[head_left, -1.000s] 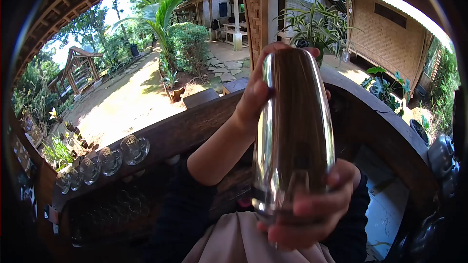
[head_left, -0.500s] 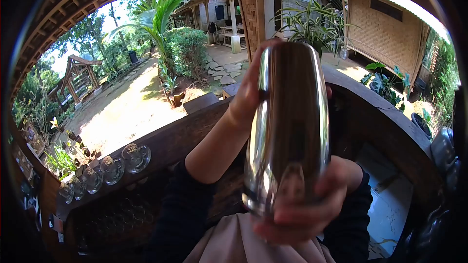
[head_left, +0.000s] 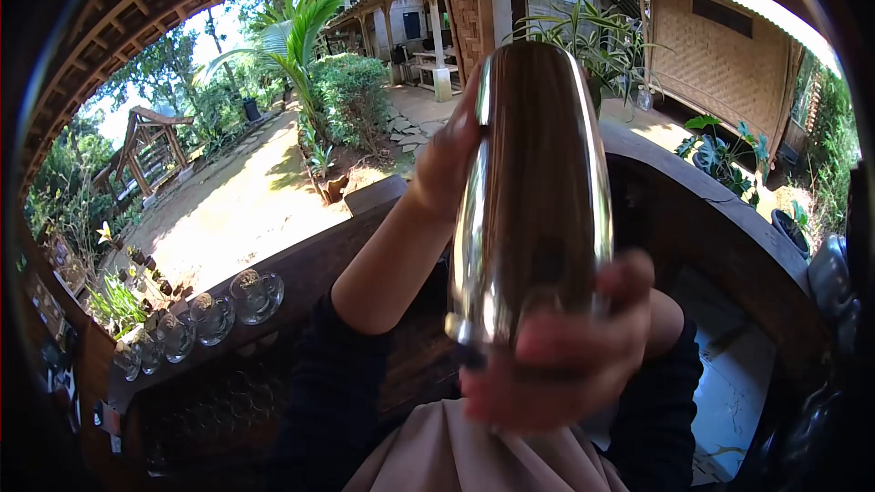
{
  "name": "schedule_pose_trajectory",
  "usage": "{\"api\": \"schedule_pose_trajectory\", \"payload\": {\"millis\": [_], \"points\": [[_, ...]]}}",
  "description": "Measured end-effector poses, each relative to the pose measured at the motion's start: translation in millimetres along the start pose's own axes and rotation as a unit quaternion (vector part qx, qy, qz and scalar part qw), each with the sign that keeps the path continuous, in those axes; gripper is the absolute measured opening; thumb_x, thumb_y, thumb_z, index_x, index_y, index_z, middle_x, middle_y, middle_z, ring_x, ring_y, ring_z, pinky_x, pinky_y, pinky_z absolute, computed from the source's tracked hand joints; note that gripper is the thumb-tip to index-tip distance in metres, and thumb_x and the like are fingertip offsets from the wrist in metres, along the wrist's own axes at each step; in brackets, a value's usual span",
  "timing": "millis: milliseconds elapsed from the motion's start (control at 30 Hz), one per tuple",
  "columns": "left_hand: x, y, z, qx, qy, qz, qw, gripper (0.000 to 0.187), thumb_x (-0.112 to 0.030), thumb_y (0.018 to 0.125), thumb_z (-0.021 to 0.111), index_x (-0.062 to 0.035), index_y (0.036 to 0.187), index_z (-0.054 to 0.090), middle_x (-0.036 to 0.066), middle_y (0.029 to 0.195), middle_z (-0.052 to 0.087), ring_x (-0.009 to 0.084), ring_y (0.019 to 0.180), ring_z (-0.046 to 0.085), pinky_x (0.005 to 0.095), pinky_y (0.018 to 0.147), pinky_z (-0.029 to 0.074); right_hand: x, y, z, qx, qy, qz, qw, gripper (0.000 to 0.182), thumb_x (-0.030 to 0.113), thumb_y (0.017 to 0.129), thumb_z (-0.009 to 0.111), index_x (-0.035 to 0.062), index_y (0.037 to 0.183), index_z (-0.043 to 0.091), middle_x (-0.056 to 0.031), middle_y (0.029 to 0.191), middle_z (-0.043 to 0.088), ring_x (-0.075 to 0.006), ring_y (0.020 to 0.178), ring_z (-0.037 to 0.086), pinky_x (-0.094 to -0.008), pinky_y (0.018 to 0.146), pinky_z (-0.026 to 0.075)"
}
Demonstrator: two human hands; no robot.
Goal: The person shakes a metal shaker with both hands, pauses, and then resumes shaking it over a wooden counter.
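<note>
The shaker (head_left: pixel 538 182) has shifted upward; the left hand (head_left: pixel 451 159) grips its upper part, the blurred right hand (head_left: pixel 574 360) its lower end.

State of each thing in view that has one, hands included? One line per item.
Metal shaker: held in both hands, tilted; lower end covered, so closed or open can't be told.
Left hand: gripping the shaker's upper left side, fingers mostly hidden.
Right hand: wrapped around the lower end, blurred.
Glass cups: lined up along the ledge; contents unclear.
Lower glassware: in shadow, fill unclear.
</note>
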State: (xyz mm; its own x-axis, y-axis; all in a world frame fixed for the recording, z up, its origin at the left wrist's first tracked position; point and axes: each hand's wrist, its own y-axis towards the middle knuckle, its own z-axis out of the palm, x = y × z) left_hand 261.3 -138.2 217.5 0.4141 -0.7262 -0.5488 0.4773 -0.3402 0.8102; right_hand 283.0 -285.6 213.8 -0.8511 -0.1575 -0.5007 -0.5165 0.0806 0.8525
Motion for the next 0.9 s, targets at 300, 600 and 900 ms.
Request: {"api": "schedule_pose_trajectory", "payload": {"millis": [300, 600, 900], "points": [[46, 24, -139, -0.115, 0.242, 0.068, 0.961, 0.043, -0.041, 0.096, 0.047, -0.0060, 0.120, 0.055, 0.014, 0.120, 0.060, 0.0249, 0.104, 0.064, 0.0399, 0.087, 0.056, -51, -13, 33, -0.070, 0.052, 0.235, 0.968, 0.022, 0.020, 0.077, 0.074, 0.0146, 0.099, 0.071, -0.0062, 0.106, 0.067, -0.0248, 0.107, 0.063, -0.0424, 0.089, 0.048], [-8, -9, 19, 0.234, 0.138, -0.001, 0.962, 0.096, -0.034, 0.073, 0.080, -0.0041, 0.146, 0.025, 0.016, 0.136, 0.046, 0.0275, 0.125, 0.048, 0.0413, 0.105, 0.037, 46, -26, 29, -0.285, 0.167, -0.449, 0.830, 0.030, 0.021, 0.077, 0.076, 0.0302, 0.103, 0.063, 0.0107, 0.104, 0.060, -0.0037, 0.110, 0.053, -0.0410, 0.103, 0.032], [8, -40, -56, -0.315, -0.034, 0.002, 0.949, 0.050, -0.046, 0.095, 0.045, -0.0040, 0.117, 0.059, 0.016, 0.104, 0.067, 0.0284, 0.096, 0.067, 0.0451, 0.090, 0.053, -17, 3, 42, -0.077, 0.156, 0.234, 0.956, 0.037, 0.023, 0.065, 0.083, 0.0082, 0.095, 0.068, -0.0105, 0.106, 0.066, -0.0331, 0.101, 0.063, -0.0422, 0.085, 0.051]]}}
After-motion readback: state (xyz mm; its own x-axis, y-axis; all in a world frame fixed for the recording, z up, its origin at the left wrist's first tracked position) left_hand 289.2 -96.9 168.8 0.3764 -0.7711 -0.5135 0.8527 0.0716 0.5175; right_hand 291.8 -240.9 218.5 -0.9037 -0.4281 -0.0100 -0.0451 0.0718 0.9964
